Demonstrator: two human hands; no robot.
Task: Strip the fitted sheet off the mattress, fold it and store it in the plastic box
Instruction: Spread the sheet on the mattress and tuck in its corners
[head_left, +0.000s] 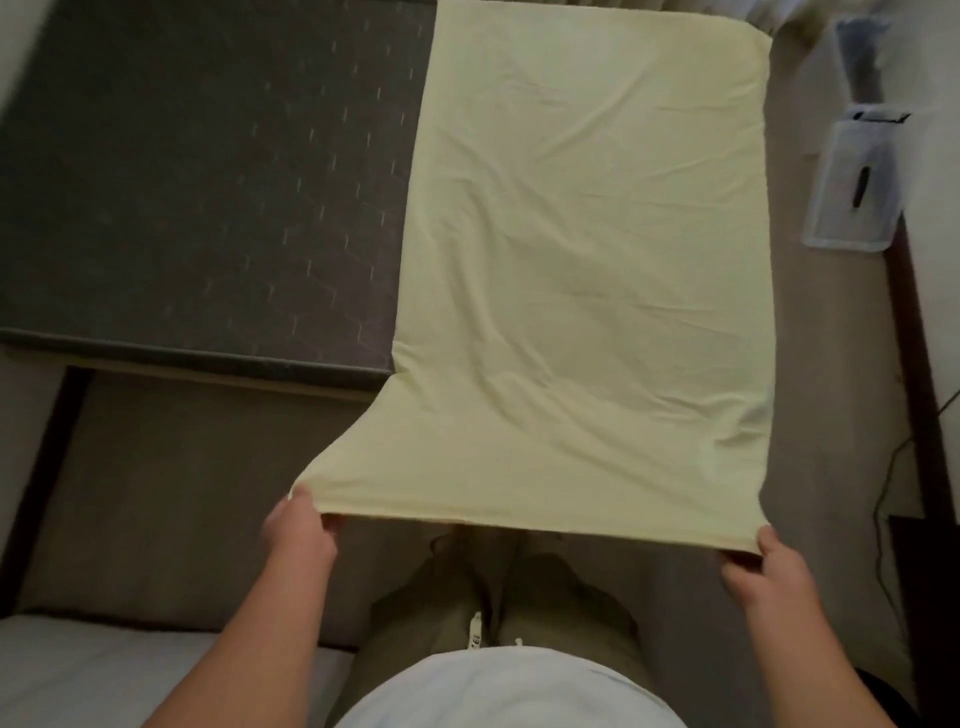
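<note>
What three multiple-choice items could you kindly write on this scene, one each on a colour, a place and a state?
1. What colour is the bare quilted mattress?
A. white
B. dark grey
C. red

2. Where is the clear plastic box?
A. on the mattress
B. in the person's lap
C. on the floor, right of the mattress

3. How is the pale yellow fitted sheet held?
A. the left hand and the right hand each pinch a near corner
B. by one hand only
C. by neither hand

Answers:
1. B, the uncovered half is dark grey.
2. C, the box sits on the floor beside the mattress.
3. A, both hands grip the sheet's near edge at its corners.
</note>
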